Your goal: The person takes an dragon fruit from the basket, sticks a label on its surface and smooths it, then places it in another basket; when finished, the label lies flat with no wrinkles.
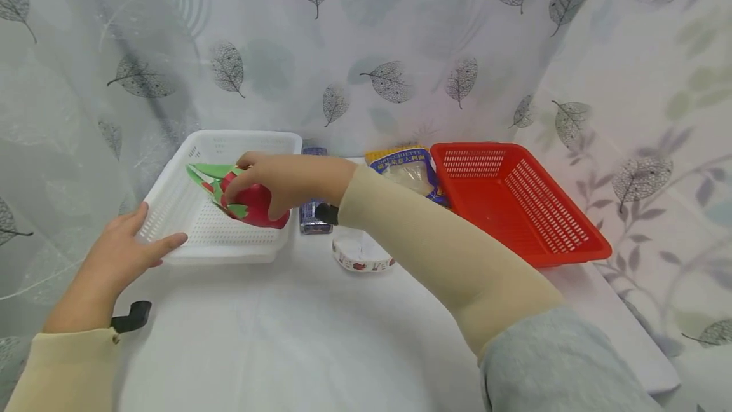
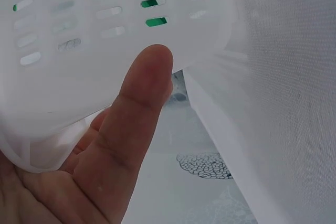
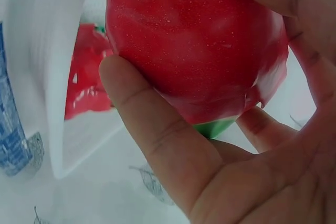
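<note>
Dragon fruit (image 1: 255,202), red with green scales, over the white basket (image 1: 229,252) at nine o'clock, right hand (image 1: 283,178) curled round it, left hand (image 1: 122,250) spread, thumb straight, against that basket's eight-o'clock corner, red basket (image 1: 509,221) at three o'clock.

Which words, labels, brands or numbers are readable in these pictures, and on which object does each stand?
"ORECCHIETTE": on the yellow-and-blue bag.
"意大利面": below it, same bag; the characters before are too blurred.
Blue pack: print too small to read.
White printed ring: marks too small to read.
Dragon fruit: no text visible.
</note>
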Available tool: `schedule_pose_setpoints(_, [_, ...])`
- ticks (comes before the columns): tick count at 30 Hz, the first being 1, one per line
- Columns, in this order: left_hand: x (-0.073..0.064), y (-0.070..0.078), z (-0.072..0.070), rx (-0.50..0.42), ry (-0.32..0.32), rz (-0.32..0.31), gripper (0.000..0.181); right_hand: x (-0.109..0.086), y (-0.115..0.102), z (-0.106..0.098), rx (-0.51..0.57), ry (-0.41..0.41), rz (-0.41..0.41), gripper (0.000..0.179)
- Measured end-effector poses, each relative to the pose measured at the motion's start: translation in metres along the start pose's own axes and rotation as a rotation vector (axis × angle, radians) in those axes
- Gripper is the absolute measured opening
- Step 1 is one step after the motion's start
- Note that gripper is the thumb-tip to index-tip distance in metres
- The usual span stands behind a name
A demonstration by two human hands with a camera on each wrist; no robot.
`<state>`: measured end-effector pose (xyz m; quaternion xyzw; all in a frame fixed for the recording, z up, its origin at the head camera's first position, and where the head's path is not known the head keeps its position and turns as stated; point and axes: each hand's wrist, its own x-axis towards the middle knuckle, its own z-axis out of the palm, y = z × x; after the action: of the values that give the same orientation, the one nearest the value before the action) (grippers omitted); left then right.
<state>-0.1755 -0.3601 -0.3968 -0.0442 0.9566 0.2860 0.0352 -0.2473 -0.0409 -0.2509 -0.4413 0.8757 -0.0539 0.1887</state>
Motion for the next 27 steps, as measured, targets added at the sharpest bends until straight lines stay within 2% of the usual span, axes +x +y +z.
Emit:
schedule_pose_setpoints(7, [-0.001,0.002,0.001,0.004,0.004,0.005,0.119,-0.057,0.020,0.004,0.027,0.101,-0.016,0.061])
schedule_pose_setpoints(11, [-0.001,0.000,0.000,0.007,-0.008,0.008,0.118,-0.093,0.031,0.011,0.040,0.126,0.012,0.060])
schedule_pose_setpoints(14, [-0.002,0.000,-0.002,0.006,-0.011,0.014,0.116,-0.118,0.040,0.018,0.058,0.142,0.051,0.060])
schedule_pose_setpoints(21, [0.000,0.000,-0.001,0.028,-0.014,0.026,0.116,-0.172,0.061,0.039,0.165,0.193,0.207,0.062])
schedule_pose_setpoints(27, [0.000,0.000,0.000,0.028,-0.024,0.009,0.117,-0.223,0.078,0.066,0.183,0.258,0.260,0.065])
